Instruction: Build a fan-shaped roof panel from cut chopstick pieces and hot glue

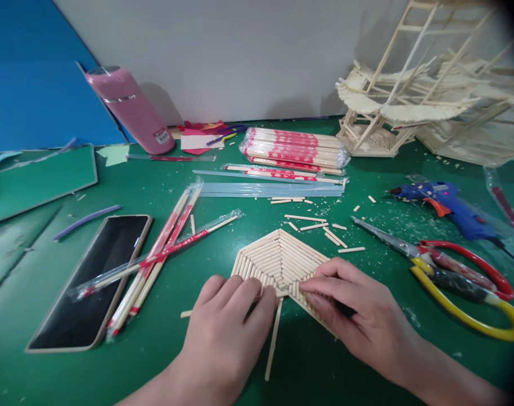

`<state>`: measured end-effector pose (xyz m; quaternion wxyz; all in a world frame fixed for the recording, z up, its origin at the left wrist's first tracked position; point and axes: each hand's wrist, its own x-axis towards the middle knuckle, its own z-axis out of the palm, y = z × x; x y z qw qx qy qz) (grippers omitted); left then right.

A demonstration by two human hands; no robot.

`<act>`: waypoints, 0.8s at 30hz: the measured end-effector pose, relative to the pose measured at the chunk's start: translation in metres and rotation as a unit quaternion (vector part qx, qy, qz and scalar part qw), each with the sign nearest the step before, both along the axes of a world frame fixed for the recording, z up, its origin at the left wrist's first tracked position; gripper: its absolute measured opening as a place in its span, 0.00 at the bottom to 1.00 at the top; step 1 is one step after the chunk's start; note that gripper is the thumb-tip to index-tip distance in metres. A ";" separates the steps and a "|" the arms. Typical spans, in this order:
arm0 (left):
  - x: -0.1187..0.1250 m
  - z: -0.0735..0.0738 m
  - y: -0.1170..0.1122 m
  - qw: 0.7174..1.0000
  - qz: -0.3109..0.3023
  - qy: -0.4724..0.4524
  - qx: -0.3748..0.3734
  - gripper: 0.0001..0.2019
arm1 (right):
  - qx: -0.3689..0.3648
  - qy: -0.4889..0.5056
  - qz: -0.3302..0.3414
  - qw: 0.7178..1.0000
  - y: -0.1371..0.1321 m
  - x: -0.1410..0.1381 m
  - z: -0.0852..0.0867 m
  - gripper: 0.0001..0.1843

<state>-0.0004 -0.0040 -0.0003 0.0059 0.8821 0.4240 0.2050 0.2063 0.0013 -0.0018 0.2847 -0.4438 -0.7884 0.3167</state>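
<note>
A many-sided panel of wooden sticks (277,254), laid in nested rows, lies flat on the green table. Curled over its lower left edge, my left hand (231,327) grips it, fingertips near the panel's centre. My right hand (358,313) holds the right part, thumb and fingers pinched at the edge. A short stick piece (282,292) rests between the hands at the centre. One loose stick (273,341) points down towards me from there. Another stick end (185,314) pokes out left of my left hand. My fingers hide parts of the panel's lower edges.
Scissors (430,265) and a blue glue gun (447,203) lie at right. Cut stick pieces (316,225) litter the middle. Behind are wrapped chopsticks (294,149), clear glue sticks (273,189) and a stick model (379,113). A phone (87,287) and pink bottle (134,110) are at left.
</note>
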 end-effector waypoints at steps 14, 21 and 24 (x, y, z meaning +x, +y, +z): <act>0.008 -0.005 -0.007 0.998 -0.001 0.029 0.059 0.09 | -0.024 -0.004 0.016 1.000 -0.001 0.000 -0.002 0.13; 0.011 -0.005 -0.003 0.997 0.010 0.027 0.074 0.10 | -0.048 -0.010 0.028 0.998 0.001 0.001 0.000 0.09; 0.012 -0.004 -0.003 0.997 0.014 0.016 0.074 0.10 | -0.055 -0.017 0.034 0.998 0.001 0.001 0.001 0.10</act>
